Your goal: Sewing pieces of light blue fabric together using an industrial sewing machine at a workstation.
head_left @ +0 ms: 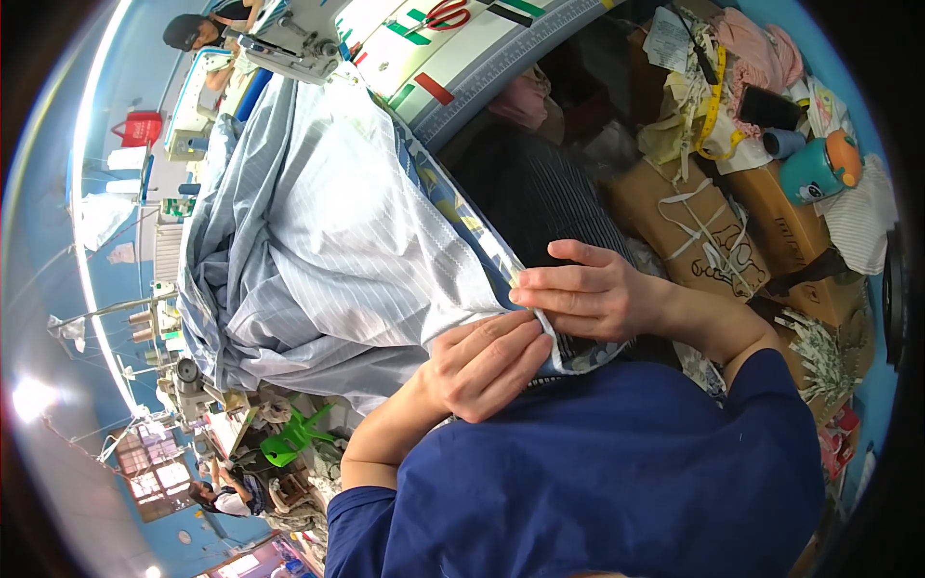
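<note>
A large pale grey-blue striped cloth (347, 207) spreads from the sewing table down to my lap. Along its right edge runs a band with a blue and yellow pattern (448, 197). My left hand (491, 364) is closed, its fingers pinching a folded corner of this edge close to my body. Just to the right, my right hand (593, 294) grips the same edge with its fingertips; one finger is lifted away and the thumb is hidden. Both hands nearly touch at the fold.
A sewing machine (299, 48) stands at the far end of the table, with red-handled scissors (445, 15) near it. Ruler marks line the table edge (491, 72). Cardboard boxes (689, 222), a teal bottle (814, 173) and a yellow measuring tape (711, 116) lie right. Other people work left.
</note>
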Motion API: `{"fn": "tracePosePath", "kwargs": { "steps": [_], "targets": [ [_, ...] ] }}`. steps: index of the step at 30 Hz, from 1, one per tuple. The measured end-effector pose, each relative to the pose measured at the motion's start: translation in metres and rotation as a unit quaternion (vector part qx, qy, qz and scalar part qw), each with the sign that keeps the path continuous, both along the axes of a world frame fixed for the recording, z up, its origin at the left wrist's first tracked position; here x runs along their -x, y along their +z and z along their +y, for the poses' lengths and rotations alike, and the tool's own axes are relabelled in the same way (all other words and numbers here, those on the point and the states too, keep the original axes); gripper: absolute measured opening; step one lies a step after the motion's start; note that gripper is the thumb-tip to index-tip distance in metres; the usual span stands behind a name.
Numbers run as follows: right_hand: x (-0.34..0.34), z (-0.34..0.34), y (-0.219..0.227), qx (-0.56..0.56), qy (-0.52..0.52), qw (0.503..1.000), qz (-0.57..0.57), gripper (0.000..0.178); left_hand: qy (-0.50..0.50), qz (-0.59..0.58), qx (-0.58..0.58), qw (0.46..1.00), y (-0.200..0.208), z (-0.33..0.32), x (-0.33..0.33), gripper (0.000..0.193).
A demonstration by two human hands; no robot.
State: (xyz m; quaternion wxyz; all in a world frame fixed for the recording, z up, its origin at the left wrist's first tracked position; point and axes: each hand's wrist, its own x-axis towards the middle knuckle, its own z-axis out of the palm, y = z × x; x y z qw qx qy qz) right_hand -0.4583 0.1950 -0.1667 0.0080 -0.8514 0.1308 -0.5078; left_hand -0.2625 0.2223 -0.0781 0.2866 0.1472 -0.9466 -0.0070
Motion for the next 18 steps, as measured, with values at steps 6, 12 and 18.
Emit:
{"fn": "tracePosePath", "kwargs": {
  "steps": [6, 12, 18],
  "targets": [
    [0.006, -0.002, 0.001, -0.011, 0.011, 1.000, -0.006, 0.011, -0.047, -0.005, -0.010, 0.999, -0.006, -0.009, 0.008, 0.021],
    [0.009, -0.004, -0.008, -0.047, 0.038, 0.997, 0.052, 0.009, 0.020, -0.057, -0.046, 0.997, -0.033, -0.047, -0.037, 0.025],
    [-0.006, -0.007, -0.019, -0.075, 0.079, 0.989, 0.096, 0.009, 0.650, -0.214, -0.112, 0.721, -0.065, -0.124, -0.218, 0.057]
  ]
}}
